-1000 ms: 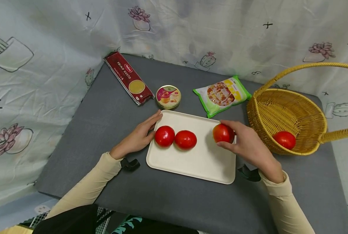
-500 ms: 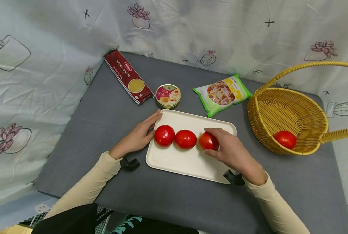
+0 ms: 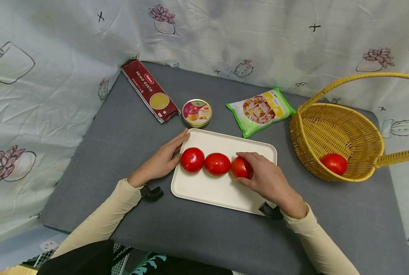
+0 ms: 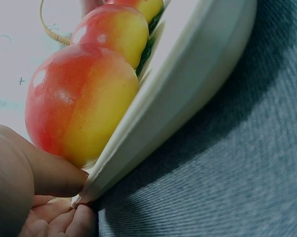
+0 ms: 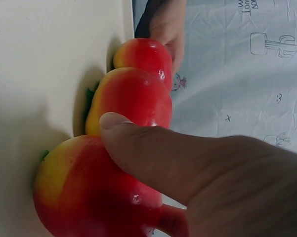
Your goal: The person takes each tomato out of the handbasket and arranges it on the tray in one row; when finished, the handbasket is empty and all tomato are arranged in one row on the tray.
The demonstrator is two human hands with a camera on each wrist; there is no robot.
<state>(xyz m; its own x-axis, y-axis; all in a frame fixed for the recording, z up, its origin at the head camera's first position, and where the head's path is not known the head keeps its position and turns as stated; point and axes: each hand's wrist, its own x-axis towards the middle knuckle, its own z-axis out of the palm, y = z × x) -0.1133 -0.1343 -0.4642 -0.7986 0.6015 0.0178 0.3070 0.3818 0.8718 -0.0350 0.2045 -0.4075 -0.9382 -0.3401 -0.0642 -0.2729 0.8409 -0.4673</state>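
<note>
Three red tomatoes with yellowish undersides stand in a row on a cream tray [image 3: 204, 193]. The left tomato [image 3: 192, 160] and the middle tomato [image 3: 217, 164] sit side by side. My right hand [image 3: 268, 177] holds the right tomato [image 3: 240, 167] between thumb and fingers, right beside the middle one; the palm side is partly hidden. At the tray's left rim, my left hand [image 3: 161, 160] pinches the edge. In the left wrist view its thumb [image 4: 54, 175] lies on the rim next to the left tomato [image 4: 79, 106], with fingertips [image 4: 81, 219] at the underside.
A yellow wicker basket [image 3: 302, 152] with a tall handle stands at the right, one tomato [image 3: 334, 164] inside. Behind the tray lie a round tin [image 3: 197, 112], a dark red spaghetti pack [image 3: 149, 89] and a green-white food bag [image 3: 259, 110]. Patterned cloth encloses the grey table [image 3: 122, 122].
My right hand has carried its tomato leftward from the tray's right end to beside the middle tomato, slowing over the last half second. The left hand has stayed at the rim.
</note>
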